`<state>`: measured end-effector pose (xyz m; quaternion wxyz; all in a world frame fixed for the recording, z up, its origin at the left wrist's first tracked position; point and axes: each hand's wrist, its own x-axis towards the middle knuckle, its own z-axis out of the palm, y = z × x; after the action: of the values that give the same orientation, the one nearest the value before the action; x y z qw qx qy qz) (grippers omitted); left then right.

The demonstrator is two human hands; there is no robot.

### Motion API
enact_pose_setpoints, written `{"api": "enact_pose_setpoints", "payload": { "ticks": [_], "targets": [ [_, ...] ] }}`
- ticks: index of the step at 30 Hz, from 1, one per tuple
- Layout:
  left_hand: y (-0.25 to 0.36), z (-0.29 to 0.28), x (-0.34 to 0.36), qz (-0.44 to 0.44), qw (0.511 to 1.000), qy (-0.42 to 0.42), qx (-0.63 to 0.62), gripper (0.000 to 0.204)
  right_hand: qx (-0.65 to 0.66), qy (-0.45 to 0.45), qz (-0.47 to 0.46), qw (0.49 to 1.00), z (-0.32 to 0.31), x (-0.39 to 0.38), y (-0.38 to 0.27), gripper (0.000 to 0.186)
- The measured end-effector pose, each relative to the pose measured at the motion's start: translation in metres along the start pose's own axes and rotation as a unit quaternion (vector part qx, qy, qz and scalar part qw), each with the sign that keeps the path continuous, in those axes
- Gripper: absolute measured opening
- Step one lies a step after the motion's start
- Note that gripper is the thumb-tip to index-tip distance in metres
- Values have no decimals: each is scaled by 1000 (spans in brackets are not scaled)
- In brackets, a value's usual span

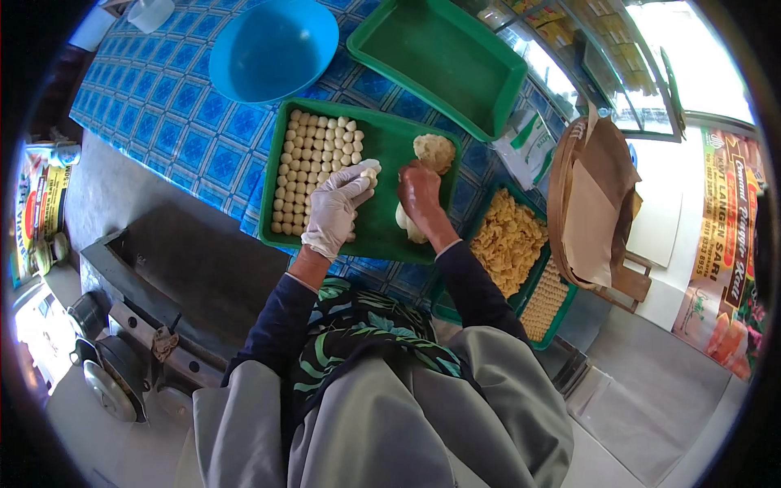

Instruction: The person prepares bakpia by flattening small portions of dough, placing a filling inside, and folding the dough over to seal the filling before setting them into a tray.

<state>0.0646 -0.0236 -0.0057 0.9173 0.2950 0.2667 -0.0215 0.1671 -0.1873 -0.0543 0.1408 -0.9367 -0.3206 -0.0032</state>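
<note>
My left hand (335, 207), in a white glove, is over a green tray (390, 138) and pinches a small pale dough ball (370, 170) at its fingertips. Several small dough balls (313, 163) lie in neat rows on the tray's left side. My bare right hand (419, 193) is closed over a pale lump of dough (407, 224) on the tray. A larger crumbly dough mound (434, 150) sits just beyond that hand, near the tray's far edge.
A blue bowl (272, 49) and a second, bare green tray (443, 57) lie further back on the blue patterned tablecloth (175, 106). To the right, a green tray (508, 240) holds yellowish crispy pieces, beside a basket with brown paper (594, 203). A dark stove (154, 301) stands at the left.
</note>
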Motion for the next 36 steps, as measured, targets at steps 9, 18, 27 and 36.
{"api": "enact_pose_setpoints", "payload": {
  "ticks": [9, 18, 27, 36],
  "targets": [
    [8, 0, -4, 78, 981, 34, 176, 25, 658, -158, 286, 679, -74, 19, -35, 17],
    [5, 24, 5, 129, 947, -8, 293, 36, 541, -175, 247, 785, -76, 14, -22, 17],
    [-14, 4, 17, -43, 992, -84, 86, 33, 370, -4, -51, 928, -69, -3, -21, 8],
    [-28, 24, 2, 51, 996, -21, 77, 35, 532, 11, 148, 834, -76, -11, -27, 5]
  ]
}}
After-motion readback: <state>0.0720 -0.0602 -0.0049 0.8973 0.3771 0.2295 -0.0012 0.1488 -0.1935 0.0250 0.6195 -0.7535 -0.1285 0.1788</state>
